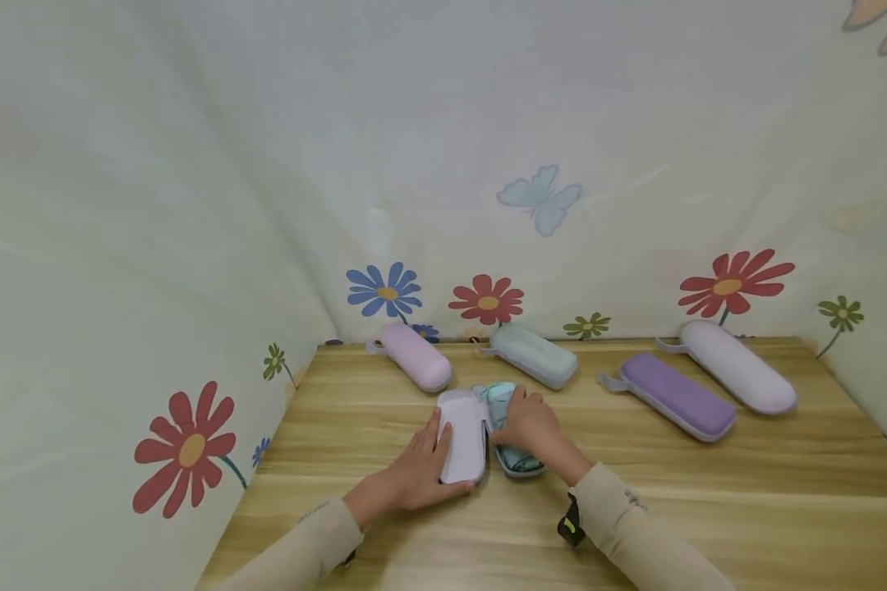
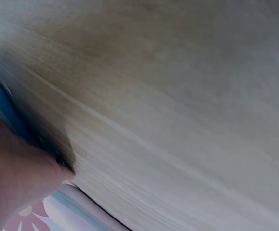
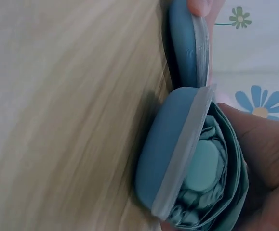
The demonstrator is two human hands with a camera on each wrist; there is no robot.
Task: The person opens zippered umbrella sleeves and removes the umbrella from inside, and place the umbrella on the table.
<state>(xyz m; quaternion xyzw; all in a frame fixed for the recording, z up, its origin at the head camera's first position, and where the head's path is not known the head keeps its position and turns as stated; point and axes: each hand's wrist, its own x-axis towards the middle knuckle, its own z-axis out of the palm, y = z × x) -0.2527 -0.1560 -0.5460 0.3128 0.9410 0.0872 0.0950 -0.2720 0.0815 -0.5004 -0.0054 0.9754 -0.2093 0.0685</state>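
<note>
An umbrella case [image 1: 461, 435], blue outside in the wrist views, lies unzipped and spread flat, its pale-lined lid to the left. In its right half sits a compact teal folding umbrella [image 3: 202, 168], rolled up with a rounded end showing. My left hand [image 1: 421, 472] holds the lid, fingers along its left edge and thumb at its near end; the left wrist view catches the thumb [image 2: 28, 175]. From above and the right, my right hand [image 1: 530, 423] grips the umbrella. Its palm side shows beside the fabric in the right wrist view.
Behind the open case lie a closed pink case [image 1: 415, 357] and a mint case [image 1: 534, 355]. Farther right are a purple case [image 1: 676, 396] and a pale lilac-white case [image 1: 739, 365]. A flower-printed sheet [image 1: 443, 164] rises at the back and left edges of the wooden table [image 1: 791, 501].
</note>
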